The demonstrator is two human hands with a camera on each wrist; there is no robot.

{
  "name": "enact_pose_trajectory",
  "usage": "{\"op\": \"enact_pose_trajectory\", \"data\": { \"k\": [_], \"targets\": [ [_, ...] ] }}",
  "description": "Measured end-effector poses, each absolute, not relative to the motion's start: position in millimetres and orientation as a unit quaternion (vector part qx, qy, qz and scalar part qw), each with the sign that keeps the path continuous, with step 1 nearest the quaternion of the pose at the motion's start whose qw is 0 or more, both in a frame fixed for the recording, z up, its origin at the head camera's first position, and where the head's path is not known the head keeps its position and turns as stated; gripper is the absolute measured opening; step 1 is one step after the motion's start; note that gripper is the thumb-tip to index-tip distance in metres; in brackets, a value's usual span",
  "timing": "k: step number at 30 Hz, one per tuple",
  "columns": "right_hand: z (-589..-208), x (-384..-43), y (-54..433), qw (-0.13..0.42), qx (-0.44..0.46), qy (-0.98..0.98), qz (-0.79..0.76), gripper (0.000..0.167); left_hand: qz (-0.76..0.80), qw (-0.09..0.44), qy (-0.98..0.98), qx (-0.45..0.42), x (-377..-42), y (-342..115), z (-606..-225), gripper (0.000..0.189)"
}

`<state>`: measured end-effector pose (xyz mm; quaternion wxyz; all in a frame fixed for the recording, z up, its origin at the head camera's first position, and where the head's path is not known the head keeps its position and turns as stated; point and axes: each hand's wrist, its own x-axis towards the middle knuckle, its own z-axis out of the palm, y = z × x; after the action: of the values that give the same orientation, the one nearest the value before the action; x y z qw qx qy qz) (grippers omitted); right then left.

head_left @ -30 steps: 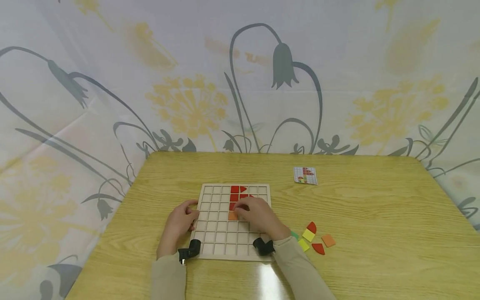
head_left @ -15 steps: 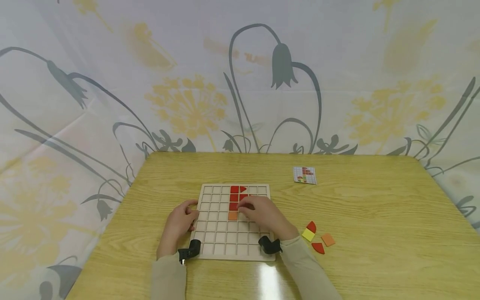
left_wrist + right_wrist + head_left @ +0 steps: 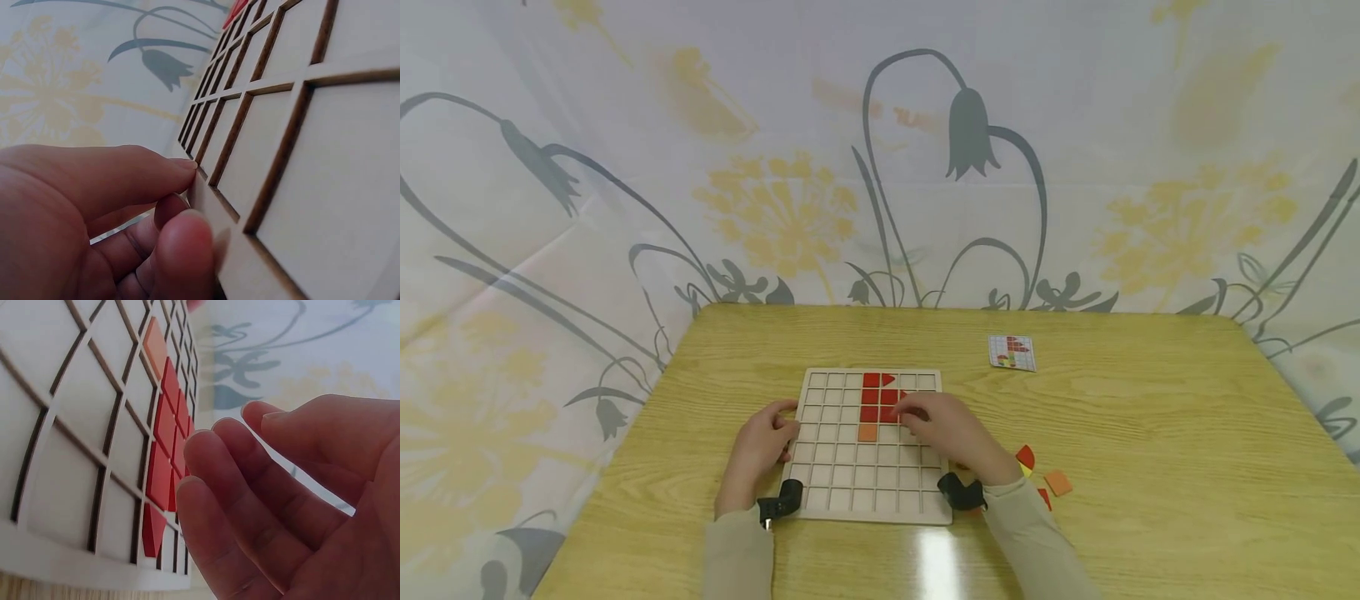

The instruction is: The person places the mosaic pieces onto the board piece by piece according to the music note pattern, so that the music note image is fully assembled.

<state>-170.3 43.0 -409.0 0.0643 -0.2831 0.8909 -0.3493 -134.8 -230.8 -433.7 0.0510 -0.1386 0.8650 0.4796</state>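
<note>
A square wooden grid board [image 3: 842,477] lies on the table. Red square tiles [image 3: 870,397], a red triangle [image 3: 888,380] and one orange square [image 3: 868,432] sit in its cells. My right hand [image 3: 943,429] hovers over the board's right side, fingers loosely bent with nothing between them. Its fingertips are right beside the red tiles [image 3: 161,475] in the right wrist view, where a pointed red tile [image 3: 152,532] also shows. At the board's left edge my left hand [image 3: 760,442] grips the rim, index fingertip and thumb [image 3: 184,250] against the wood.
Right of the board lie loose tiles, among them an orange square [image 3: 1058,482] and a red quarter-round [image 3: 1026,456]; my right forearm partly hides others. A small pattern card [image 3: 1011,352] lies behind them. A flowered cloth [image 3: 1075,208] hangs behind the table.
My right hand has drawn to the right across the board, uncovering a red square in the third row. My left hand stays at the edge.
</note>
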Motion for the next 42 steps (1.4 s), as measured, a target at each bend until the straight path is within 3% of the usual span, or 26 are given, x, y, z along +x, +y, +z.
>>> {"op": "enact_pose_trajectory", "data": {
  "k": [28,42],
  "targets": [
    [-406.5,-158.8,98.1,0.063,-0.235,0.916,-0.318,0.017,0.471,0.052,0.869,-0.143,-136.2,-231.2,-435.7,0.037],
    [-398.6,-152.4,127.0,0.058,-0.268,0.921,-0.277,0.016,0.475,0.046,0.868,-0.137,-135.3,-231.4,-436.6,0.036]
  ]
}}
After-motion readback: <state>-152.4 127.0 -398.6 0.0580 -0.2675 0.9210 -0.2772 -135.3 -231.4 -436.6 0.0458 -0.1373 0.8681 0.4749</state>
